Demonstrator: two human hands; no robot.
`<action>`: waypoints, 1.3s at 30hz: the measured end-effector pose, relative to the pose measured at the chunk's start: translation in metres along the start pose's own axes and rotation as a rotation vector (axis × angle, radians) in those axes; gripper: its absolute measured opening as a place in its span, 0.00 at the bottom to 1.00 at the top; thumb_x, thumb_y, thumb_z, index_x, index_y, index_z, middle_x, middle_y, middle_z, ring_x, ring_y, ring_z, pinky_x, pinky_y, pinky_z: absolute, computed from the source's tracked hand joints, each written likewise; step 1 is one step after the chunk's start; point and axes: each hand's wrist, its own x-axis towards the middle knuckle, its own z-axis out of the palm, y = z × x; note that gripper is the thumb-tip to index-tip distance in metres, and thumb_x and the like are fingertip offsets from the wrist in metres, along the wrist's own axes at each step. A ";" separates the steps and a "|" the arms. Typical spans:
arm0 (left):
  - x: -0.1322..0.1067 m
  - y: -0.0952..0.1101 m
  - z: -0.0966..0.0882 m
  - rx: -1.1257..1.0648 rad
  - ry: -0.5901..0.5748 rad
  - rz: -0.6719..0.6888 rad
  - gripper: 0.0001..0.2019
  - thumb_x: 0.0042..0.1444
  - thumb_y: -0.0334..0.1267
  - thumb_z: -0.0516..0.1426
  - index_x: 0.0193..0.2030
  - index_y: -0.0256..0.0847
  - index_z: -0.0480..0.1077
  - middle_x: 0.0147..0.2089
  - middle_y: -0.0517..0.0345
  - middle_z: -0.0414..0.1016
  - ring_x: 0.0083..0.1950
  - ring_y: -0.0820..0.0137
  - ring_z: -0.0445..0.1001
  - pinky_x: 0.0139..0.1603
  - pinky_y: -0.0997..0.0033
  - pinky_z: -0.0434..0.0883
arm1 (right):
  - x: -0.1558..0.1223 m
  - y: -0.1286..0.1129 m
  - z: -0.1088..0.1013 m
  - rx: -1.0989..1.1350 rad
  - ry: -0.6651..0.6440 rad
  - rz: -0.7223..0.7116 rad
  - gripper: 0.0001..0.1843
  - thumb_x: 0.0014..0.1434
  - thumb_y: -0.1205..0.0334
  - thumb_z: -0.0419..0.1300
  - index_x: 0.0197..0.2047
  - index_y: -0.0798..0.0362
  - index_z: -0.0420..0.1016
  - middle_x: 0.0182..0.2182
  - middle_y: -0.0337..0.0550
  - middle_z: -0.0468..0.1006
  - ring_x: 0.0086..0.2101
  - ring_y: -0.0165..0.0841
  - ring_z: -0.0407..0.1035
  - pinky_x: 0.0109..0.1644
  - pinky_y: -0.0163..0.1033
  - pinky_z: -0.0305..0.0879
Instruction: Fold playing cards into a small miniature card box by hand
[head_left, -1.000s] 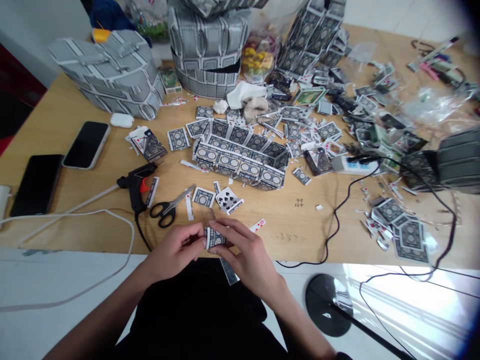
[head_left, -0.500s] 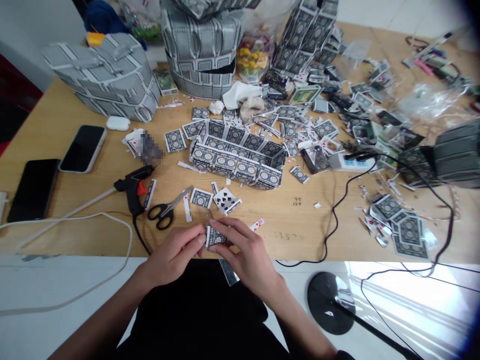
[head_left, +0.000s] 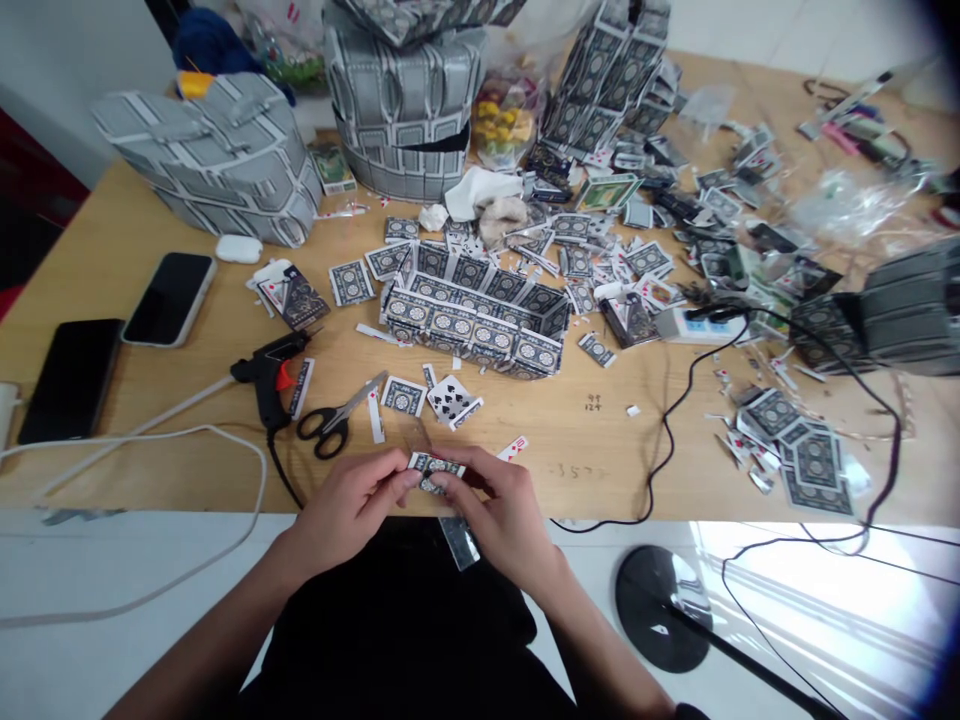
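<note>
A patterned playing card is held between my two hands at the table's front edge. My left hand pinches its left end between thumb and fingers. On the other end, my right hand grips with the thumb in front and fingers behind. Just beyond my hands lie a face-down card, a spade card and black scissors. A red-pip card lies beside my right hand. Further back stands a long open box made of folded cards.
A glue gun and two phones lie on the left. Woven card baskets stand at the back. Loose cards and scraps cover the right. A black cable crosses the table near a power strip.
The card in my hands now shows flatter and wider. My right thumb has come round onto its near face, and the right fingers have shifted from its top to behind it.
</note>
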 end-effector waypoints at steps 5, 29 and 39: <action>-0.003 0.000 0.004 -0.014 0.031 0.024 0.13 0.77 0.41 0.53 0.39 0.43 0.73 0.35 0.61 0.79 0.38 0.69 0.78 0.43 0.71 0.70 | -0.002 0.001 0.006 0.197 0.076 0.220 0.14 0.64 0.49 0.74 0.39 0.52 0.86 0.33 0.44 0.89 0.30 0.37 0.84 0.34 0.37 0.83; -0.015 -0.002 0.016 -0.457 0.237 -0.154 0.12 0.70 0.48 0.65 0.50 0.42 0.77 0.41 0.56 0.85 0.39 0.68 0.84 0.45 0.70 0.81 | -0.012 -0.016 0.005 0.324 0.053 0.118 0.10 0.68 0.55 0.71 0.46 0.51 0.87 0.39 0.46 0.90 0.37 0.36 0.87 0.43 0.38 0.84; -0.010 -0.006 0.012 -0.419 0.243 -0.126 0.09 0.69 0.45 0.66 0.47 0.42 0.79 0.39 0.59 0.85 0.38 0.71 0.84 0.44 0.75 0.80 | 0.002 -0.016 -0.011 0.237 -0.049 0.162 0.11 0.67 0.53 0.71 0.44 0.52 0.89 0.34 0.45 0.89 0.34 0.36 0.85 0.41 0.37 0.82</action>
